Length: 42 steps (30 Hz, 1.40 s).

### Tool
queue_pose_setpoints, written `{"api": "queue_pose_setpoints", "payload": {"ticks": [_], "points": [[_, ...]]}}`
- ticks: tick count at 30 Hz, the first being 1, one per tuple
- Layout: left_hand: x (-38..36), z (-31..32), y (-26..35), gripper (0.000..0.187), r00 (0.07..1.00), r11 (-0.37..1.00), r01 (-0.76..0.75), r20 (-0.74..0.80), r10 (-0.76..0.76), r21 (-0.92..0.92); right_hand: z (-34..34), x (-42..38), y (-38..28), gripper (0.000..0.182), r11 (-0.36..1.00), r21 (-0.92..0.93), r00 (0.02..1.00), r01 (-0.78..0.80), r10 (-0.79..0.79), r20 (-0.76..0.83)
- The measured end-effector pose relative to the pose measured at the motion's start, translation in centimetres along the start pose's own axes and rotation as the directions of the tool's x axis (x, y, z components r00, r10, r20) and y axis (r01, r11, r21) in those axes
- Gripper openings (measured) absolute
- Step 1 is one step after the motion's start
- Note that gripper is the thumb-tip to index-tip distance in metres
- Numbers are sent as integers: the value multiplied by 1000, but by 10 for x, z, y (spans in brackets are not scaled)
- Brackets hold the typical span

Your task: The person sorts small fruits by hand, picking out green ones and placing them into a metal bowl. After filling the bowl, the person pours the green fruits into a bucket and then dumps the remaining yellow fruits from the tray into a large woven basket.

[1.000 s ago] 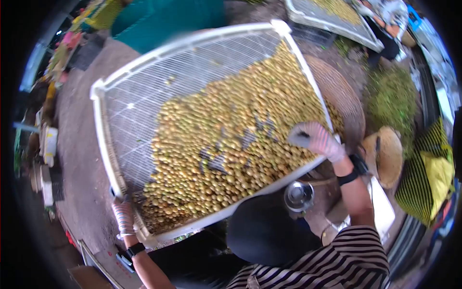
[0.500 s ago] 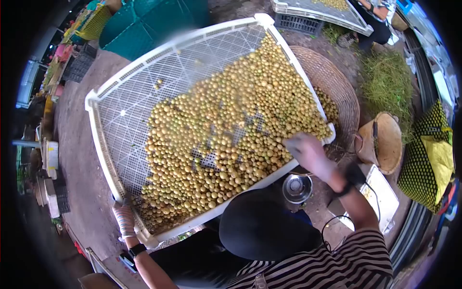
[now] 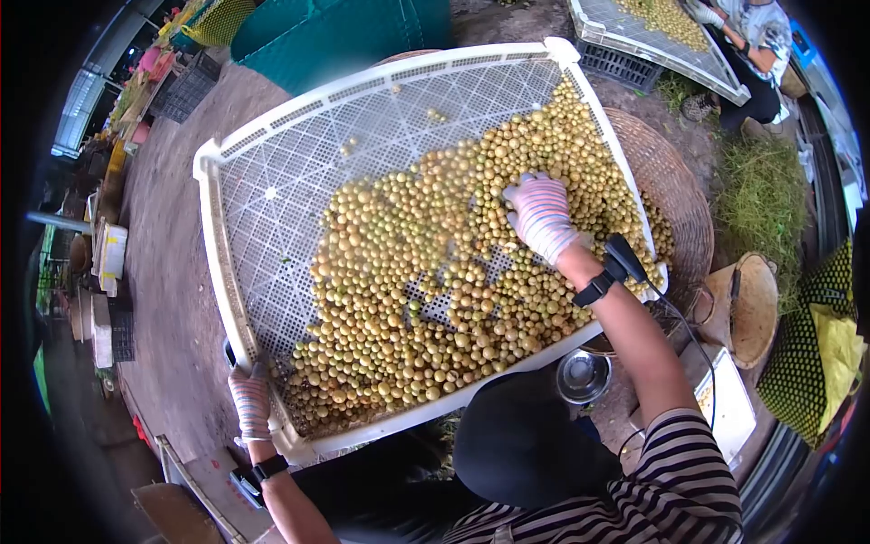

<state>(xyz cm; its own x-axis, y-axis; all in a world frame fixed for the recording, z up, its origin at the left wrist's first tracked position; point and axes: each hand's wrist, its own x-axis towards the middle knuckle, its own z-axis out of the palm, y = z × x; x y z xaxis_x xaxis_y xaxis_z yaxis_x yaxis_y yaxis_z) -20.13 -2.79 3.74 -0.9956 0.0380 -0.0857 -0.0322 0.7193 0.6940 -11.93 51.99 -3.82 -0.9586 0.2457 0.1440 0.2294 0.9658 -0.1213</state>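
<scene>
A large white mesh tray [image 3: 272, 199] holds a layer of small round yellow-green fruits [image 3: 399, 335], heaped mostly across its right and lower parts. My right hand [image 3: 542, 218], in a striped glove, rests among the fruits in the upper right part of the tray. Its fingers are bent and partly sunk between the fruits; whether they hold any is hidden. My left hand [image 3: 248, 403], also gloved, grips the tray's lower left edge, fingers over the rim. Mesh shows through a few gaps in the fruit layer.
A round wicker basket [image 3: 675, 186] with fruits lies under the tray's right side. Near it are a metal bowl [image 3: 583, 376], a tan basket [image 3: 752, 308] and green stems [image 3: 757, 190]. A teal container [image 3: 335, 41] stands behind. Another person [image 3: 761, 54] works at a second tray [image 3: 634, 41].
My right hand has moved from the tray's lower right edge up and left into the fruits. The whole view has shifted, with the tray now farther right. My left hand still holds the edge.
</scene>
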Motion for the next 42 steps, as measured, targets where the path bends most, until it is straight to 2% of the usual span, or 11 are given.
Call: {"api": "queue_pose_setpoints", "payload": {"ticks": [9, 17, 24, 28, 30, 32, 34, 35, 36, 38, 42], "points": [[-1, -1, -7, 16, 1000, 1000, 21, -11, -20, 17, -17, -19, 4, 35, 991, 44, 991, -126, 124, 58], [2, 4, -8, 18, 998, 993, -43, -54, 37, -108, 7, 9, 3, 21, 946, 308, 949, 103, 0, -315], [1, 4, -2, 20, 999, 997, -19, -37, 17, -69, 8, 36, -13, 16, 937, 348, 999, -20, 28, -19], [7, 0, -27, 17, 999, 992, -39, -25, 36, -121, 22, 16, 16, 18, 621, 782, 925, -47, 322, -201], [14, -5, -54, 15, 997, 993, -70, -29, 67, -99, -5, -7, 46, 22, 489, 863, 921, -124, 380, -84], [10, -2, -40, 13, 998, 998, -44, -52, 43, -35, -45, -48, 77, 27, 189, 938, 949, -290, 183, 257], [10, 0, -59, 13, 993, 993, -72, -100, 62, -93, -70, -102, 95, 31, 274, 905, 898, -327, -210, 388], [0, 5, -5, 10, 998, 996, 22, -51, -26, -84, -78, -133, 101, 30, 396, 836, 764, -380, -376, 525], [3, 12, 4, 13, 997, 996, 72, -33, -73, -56, -85, -166, 104, 30, 607, 690, 544, -395, -451, 708], [0, 2, 10, 21, 983, 983, 182, -40, -181, 23, -87, -213, 90, 32, 941, 337, 63, 14, -338, 939], [-6, 8, 30, 25, 991, 995, 97, -91, -95, 16, -74, -164, 18, 33, 935, 145, 380, 324, -270, 885]]}}
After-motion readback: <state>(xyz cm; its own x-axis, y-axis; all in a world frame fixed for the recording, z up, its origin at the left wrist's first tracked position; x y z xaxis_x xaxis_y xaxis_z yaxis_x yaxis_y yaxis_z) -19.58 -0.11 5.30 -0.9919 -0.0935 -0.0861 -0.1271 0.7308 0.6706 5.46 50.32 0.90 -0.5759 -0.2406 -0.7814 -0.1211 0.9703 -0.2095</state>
